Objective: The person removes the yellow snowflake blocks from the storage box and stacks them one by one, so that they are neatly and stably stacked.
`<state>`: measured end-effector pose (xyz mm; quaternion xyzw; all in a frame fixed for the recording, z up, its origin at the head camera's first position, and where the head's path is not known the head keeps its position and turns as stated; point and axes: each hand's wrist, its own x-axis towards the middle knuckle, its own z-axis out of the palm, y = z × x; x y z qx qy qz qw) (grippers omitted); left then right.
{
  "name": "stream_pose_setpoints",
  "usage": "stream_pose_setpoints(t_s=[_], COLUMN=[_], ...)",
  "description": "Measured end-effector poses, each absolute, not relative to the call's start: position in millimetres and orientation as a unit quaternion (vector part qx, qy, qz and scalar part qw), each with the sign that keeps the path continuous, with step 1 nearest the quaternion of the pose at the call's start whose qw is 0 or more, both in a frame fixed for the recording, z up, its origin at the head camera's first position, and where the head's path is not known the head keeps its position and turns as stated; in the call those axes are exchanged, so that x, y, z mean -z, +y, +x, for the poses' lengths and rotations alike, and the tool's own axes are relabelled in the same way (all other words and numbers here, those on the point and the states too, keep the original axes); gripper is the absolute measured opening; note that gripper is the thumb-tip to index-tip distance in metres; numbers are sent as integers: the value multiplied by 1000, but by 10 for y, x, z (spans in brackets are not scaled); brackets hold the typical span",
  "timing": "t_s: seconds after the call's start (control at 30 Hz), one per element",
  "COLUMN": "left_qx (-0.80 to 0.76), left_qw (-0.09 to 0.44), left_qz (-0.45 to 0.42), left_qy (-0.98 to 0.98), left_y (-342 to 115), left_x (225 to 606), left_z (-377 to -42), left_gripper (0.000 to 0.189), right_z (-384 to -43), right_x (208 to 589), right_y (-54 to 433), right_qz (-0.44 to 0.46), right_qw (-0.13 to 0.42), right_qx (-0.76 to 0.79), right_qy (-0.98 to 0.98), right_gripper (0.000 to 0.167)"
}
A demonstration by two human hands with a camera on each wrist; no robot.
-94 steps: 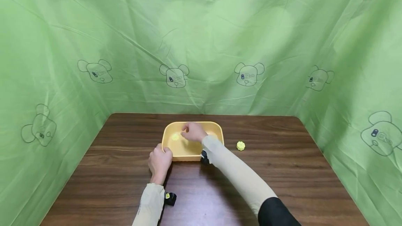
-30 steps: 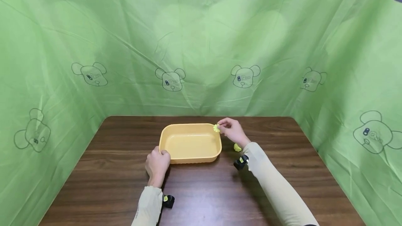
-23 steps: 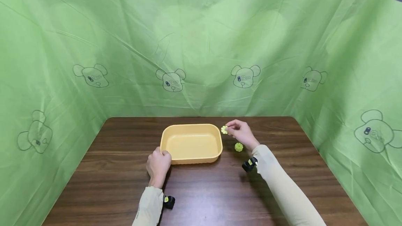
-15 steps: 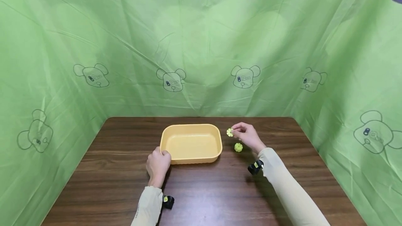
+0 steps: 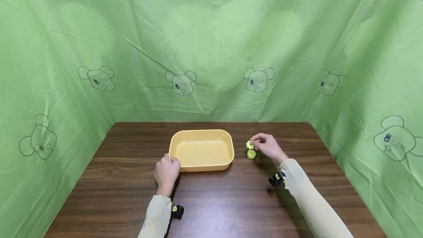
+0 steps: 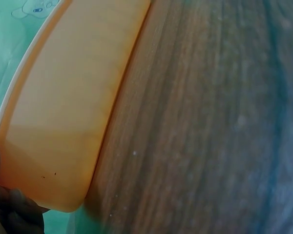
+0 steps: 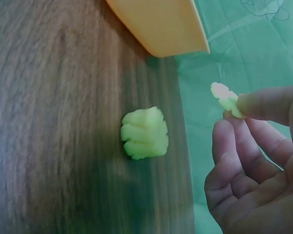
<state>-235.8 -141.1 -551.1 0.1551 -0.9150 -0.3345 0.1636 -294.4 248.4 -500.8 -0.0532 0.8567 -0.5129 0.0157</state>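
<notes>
My left hand grips the near left corner of a yellow rectangular plastic tub, thumb over the rim. The left wrist view shows the tub's outer wall with fingers at its lower corner. My right hand pinches a thin pale yellow-green flower-shaped piece between thumb and fingertips, right of the tub. Below it on the table sits a thicker yellow-green scalloped stack, which looks like several such pieces together. In the head view the held piece appears just behind this stack.
Everything rests on a dark brown wood-grain table. Green cloth printed with bear faces hangs along its back and both sides. A small black camera is strapped to each wrist.
My right hand has come out of the tub with the flower-shaped piece from its floor. It has moved right and slightly toward me, to the stack. My left hand stays on the tub's corner.
</notes>
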Motion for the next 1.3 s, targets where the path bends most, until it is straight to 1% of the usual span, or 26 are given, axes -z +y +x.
stream_pose_setpoints(t_s=[0.27, 0.43, 0.6, 0.87, 1.3], left_qx=[337, 339, 340, 343, 348], left_qw=[163, 164, 163, 162, 165], left_qz=[155, 156, 158, 157, 156], left_qy=[-914, -913, -913, -912, -910], left_y=[-1425, -1427, -1432, -1432, -1422], left_x=[5523, 5525, 5533, 5522, 5506], left_z=[-2374, -2379, -2375, -2394, -2392], left_gripper=[30, 30, 29, 31, 31], right_z=[-2902, -2910, -2910, -2891, -2864], right_x=[5022, 5140, 5253, 5271, 5362], right_y=[2516, 2555, 2554, 2508, 2497], right_qz=[-36, -23, -30, -32, -34], right_qw=[40, 51, 24, -28, -51], right_qx=[488, 475, 433, 397, 374], right_qy=[871, 878, 900, 917, 926], right_gripper=[18, 18, 15, 12, 12])
